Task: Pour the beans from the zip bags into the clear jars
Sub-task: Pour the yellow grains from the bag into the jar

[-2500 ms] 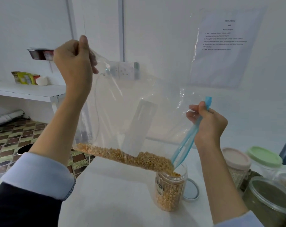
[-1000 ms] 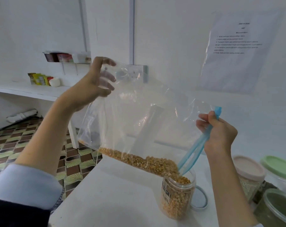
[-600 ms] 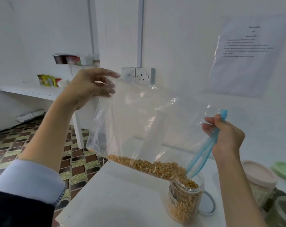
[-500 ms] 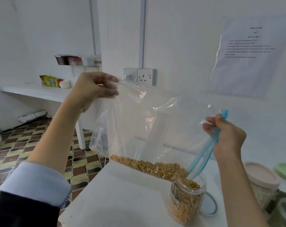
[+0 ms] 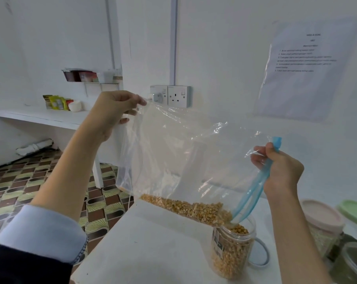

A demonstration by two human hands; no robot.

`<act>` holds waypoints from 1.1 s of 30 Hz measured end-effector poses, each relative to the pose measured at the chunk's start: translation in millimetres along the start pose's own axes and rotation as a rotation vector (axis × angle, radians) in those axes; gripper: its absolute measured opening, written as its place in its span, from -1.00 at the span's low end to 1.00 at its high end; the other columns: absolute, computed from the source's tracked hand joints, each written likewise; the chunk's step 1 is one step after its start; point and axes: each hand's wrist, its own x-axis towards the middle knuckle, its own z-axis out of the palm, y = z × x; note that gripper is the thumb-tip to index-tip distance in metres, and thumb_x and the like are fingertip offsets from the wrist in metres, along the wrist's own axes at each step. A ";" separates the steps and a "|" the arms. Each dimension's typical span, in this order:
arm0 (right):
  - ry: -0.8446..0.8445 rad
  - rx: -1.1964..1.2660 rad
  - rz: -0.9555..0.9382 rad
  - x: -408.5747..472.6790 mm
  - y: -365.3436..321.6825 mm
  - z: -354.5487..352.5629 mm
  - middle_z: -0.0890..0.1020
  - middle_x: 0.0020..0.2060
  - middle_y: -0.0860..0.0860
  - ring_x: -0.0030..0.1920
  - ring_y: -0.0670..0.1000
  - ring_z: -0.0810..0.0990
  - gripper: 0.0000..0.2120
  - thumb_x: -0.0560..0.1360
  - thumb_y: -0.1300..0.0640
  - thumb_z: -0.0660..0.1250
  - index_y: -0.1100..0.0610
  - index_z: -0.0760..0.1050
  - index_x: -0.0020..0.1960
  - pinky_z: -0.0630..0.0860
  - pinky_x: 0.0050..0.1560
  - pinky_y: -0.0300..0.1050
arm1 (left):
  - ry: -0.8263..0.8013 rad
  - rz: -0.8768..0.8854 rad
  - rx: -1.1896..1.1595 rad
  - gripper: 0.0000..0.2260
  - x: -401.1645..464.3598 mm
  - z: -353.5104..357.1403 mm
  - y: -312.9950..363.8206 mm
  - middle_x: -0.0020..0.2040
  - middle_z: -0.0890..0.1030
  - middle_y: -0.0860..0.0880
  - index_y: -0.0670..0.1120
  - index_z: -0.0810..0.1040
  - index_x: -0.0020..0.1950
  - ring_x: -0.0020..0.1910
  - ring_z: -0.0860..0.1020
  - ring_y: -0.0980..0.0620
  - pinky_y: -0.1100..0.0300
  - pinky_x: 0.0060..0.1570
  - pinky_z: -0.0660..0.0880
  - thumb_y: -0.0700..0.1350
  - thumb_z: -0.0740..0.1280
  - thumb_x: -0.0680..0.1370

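A white table (image 5: 153, 253) filled the near ground. Above it hung the clear zip bag (image 5: 183, 156), tilted, its blue-zipped mouth low at the right over the open clear jar (image 5: 232, 251). The left hand (image 5: 114, 111) pinched the bag's raised far-left corner; the right hand (image 5: 280, 171) gripped the blue zip edge. Yellow beans (image 5: 185, 209) lay along the bag's lower edge, reaching the mouth.
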 end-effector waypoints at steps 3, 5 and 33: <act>0.000 -0.005 0.009 0.6 0.8 -1.7 0.67 -0.39 0.01 -0.42 -0.02 0.60 -0.83 0.53 0.19 0.37 0.19 0.58 -0.24 0.60 -0.12 -0.09 | -0.054 -0.014 0.020 -0.90 -0.7 -4.0 0.7 -0.19 0.64 0.00 -0.06 0.62 -0.14 -0.28 0.58 0.17 0.17 -0.05 0.46 -0.17 0.34 0.54; 0.000 -0.008 0.010 -0.5 0.4 -2.0 0.66 -0.40 0.01 -0.43 -0.03 0.60 -0.83 0.52 0.19 0.37 0.19 0.58 -0.24 0.60 -0.13 -0.09 | -0.057 -0.008 0.034 -0.92 -0.8 -7.0 0.1 -0.26 0.66 0.02 -0.08 0.63 -0.15 -0.33 0.60 0.18 0.18 -0.05 0.47 -0.19 0.36 0.52; 0.018 0.015 0.036 -0.5 -2.2 -1.8 0.65 -0.44 -0.02 -0.44 -0.05 0.59 -0.83 0.53 0.21 0.36 0.19 0.55 -0.23 0.60 -0.29 -0.21 | -0.139 0.019 0.057 -0.82 -3.0 -2.8 -4.2 0.00 0.55 -0.15 -0.13 0.52 -0.10 -0.14 0.68 0.02 0.12 -0.14 0.64 -0.41 0.29 0.51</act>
